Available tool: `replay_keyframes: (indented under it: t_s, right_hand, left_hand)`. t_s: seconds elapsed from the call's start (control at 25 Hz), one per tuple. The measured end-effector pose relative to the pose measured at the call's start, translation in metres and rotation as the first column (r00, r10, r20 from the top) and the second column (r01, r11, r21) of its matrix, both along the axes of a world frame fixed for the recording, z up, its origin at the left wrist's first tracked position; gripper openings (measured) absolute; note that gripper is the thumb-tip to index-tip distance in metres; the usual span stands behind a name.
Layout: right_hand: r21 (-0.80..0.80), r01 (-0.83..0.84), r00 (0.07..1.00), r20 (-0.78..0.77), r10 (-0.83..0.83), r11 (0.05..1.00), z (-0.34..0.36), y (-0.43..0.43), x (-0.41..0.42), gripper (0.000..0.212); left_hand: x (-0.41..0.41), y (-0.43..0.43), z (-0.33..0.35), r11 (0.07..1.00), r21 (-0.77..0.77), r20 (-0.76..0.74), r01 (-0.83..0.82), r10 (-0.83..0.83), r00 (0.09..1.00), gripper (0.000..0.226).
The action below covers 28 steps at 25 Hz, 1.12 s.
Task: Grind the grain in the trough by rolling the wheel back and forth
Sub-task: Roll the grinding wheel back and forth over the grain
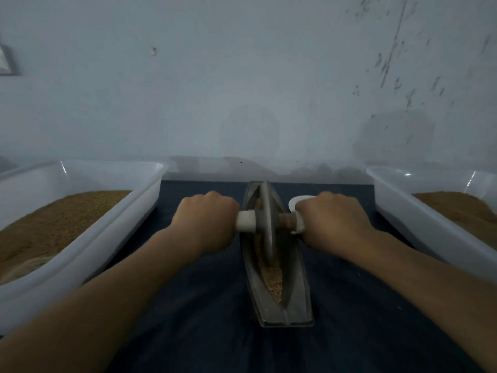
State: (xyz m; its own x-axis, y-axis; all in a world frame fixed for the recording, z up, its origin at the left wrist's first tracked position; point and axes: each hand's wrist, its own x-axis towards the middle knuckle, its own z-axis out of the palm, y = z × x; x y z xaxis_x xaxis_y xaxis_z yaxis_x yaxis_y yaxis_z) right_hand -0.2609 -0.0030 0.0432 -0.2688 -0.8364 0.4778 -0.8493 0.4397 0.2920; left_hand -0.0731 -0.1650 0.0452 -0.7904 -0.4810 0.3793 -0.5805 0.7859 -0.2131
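The fingers of the left hand [207,222] are curling over and round the white sleeve [246,220] on the left end of the axle [287,220]; those of the right hand [333,219] are wrapping the right end in the same way; only knuckles and backs are showing, so the fingertips are hiding underneath and I cannot tell how hard they are squeezing.

Between the 2 fists the wheel [266,219] is standing upright on its edge, with the axle running left to right through its middle; both hands are sitting just beside it, level with each other, neither nearer than the other.

The wheel is resting in the far half of the trough [298,292], a narrow boat-shaped channel whose long axis is running from near to far, leaning a little to the right at the near end; the grain [273,278] is lying mostly in the groove on the near side of the wheel, with a thin line showing on the far side.

So the coming stroke is probably calling for an even pull toward the body, both hands together, keeping the axle square across the trough.

The trough is sitting on a dark cloth [201,305]; 2 white tubs of brown meal are flanking it, the left tub [107,238] and the right tub [403,211].
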Motion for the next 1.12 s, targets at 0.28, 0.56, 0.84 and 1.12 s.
replay_keyframes:
  t_s: [0.28, 0.56, 0.84, 1.12]
  right_hand:
    - [-0.045, 0.062, 0.992, 0.112, -0.057, 0.997, 0.001, -0.02, -0.003, 0.022]
    - [-0.052, -0.035, 0.999, -0.035, 0.033, 0.998, -0.008, 0.009, 0.008, 0.031]
    - [-0.027, 0.067, 0.995, 0.074, -0.065, 0.997, 0.011, -0.033, 0.0, 0.018]
    - [-0.037, -0.078, 0.993, -0.094, 0.074, 0.996, -0.007, 0.016, 0.013, 0.035]
  left_hand:
    - [-0.025, -0.004, 0.008, 0.997, -0.051, -0.043, -0.063, 0.061, 0.997, 0.01]
    - [0.004, 0.011, -0.007, 0.983, -0.174, -0.115, 0.065, -0.086, 0.99, 0.024]
    - [-0.025, -0.006, 0.0, 0.996, -0.053, -0.15, -0.078, 0.069, 0.986, 0.008]
    - [0.019, 0.016, -0.013, 0.981, -0.173, -0.111, 0.091, -0.111, 0.988, 0.039]
